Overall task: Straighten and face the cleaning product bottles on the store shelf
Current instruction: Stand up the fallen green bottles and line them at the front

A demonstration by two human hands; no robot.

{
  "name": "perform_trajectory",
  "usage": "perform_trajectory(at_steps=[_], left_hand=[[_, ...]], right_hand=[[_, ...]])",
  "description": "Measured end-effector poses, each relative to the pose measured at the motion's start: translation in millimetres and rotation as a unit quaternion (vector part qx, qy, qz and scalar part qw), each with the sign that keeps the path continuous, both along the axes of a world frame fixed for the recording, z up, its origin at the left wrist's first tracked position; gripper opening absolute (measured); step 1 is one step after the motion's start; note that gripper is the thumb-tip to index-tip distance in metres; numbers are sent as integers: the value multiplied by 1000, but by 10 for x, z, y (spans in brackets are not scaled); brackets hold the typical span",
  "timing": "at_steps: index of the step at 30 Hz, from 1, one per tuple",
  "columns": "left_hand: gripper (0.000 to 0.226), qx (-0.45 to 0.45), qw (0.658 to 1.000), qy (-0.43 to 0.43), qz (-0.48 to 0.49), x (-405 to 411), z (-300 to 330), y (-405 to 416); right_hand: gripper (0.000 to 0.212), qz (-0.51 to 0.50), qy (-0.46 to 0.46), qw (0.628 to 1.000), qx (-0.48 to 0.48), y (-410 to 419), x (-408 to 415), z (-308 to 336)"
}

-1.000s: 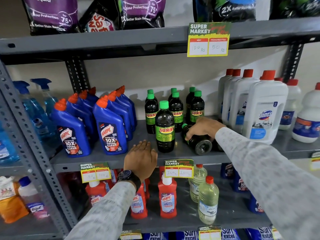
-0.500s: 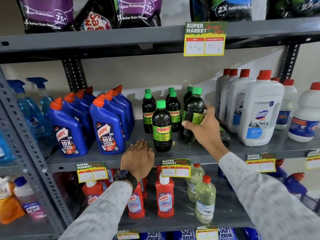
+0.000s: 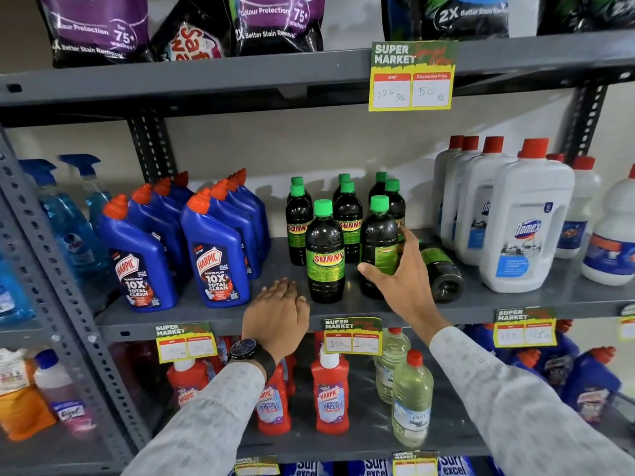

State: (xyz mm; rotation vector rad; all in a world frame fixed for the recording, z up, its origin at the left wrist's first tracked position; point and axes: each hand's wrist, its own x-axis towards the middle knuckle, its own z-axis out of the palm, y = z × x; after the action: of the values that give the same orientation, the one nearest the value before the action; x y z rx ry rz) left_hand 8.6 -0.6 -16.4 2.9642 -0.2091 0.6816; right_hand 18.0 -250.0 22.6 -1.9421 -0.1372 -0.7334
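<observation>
Sunny bottle [image 3: 379, 249] upright in right hand [image 3: 402, 283].

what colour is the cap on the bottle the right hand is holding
Bright green, on the dark bottle in the right hand; clearest in the head view.

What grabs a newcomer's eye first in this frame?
Probably the right hand gripping an upright dark Sunny bottle at the middle shelf's front, its label turned away. Just right of it another Sunny bottle lies tipped over, beside the white Domex jugs. The left hand rests flat on the shelf edge.
</observation>
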Motion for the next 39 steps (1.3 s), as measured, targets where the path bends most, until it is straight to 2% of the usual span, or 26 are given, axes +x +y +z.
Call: perform_trajectory(at_steps=[4, 8, 14, 17, 21, 28, 35, 39], left_hand=[[67, 1, 1000, -3, -2, 1, -2, -6], [67, -4, 1000, -3, -4, 15, -14, -2], [68, -3, 1000, -2, 0, 26, -19, 0], [68, -2, 1000, -4, 0, 21, -16, -1], [68, -1, 1000, -5, 1, 20, -21, -3], [68, 6, 1000, -2, 3, 30, -19, 2], [68, 5, 1000, -2, 2, 35, -23, 9], [73, 4, 1000, -5, 4, 39, -33, 11]], right_hand=[[89, 64, 55, 996, 22, -97, 49, -19], [71, 44, 28, 999, 0, -63, 36, -53], [75, 31, 3, 999, -14, -24, 29, -52], [70, 67, 27, 997, -6, -61, 23, -65], [78, 85, 55, 995, 6, -120, 28, -77], [69, 69, 11, 997, -24, -73, 46, -17], [76, 91, 61, 994, 0, -123, 38, -69], [72, 71, 25, 997, -17, -61, 31, -47]])
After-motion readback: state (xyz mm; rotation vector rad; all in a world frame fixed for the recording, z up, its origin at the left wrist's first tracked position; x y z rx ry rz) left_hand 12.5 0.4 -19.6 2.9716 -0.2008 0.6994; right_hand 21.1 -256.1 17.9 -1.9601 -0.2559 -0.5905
